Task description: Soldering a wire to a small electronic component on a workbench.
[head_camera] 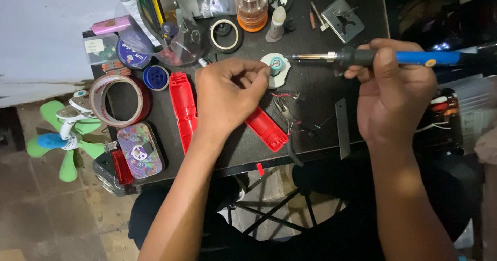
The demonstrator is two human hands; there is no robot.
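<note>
Left hand [228, 92] palm-down, fingertips [261, 74] pinched together. Right hand [396, 87] fisted in a closed grip, forearm reaching up from below.

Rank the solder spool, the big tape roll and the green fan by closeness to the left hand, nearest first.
From the left hand:
1. Solder spool, at its fingertips, just right.
2. Big tape roll, to its left on the table.
3. Green fan, farthest left, beyond the table edge.

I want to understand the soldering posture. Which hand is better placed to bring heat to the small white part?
Probably the right hand: it holds the soldering iron, tip aimed near the white part. The left hand pinches at that part.
</note>
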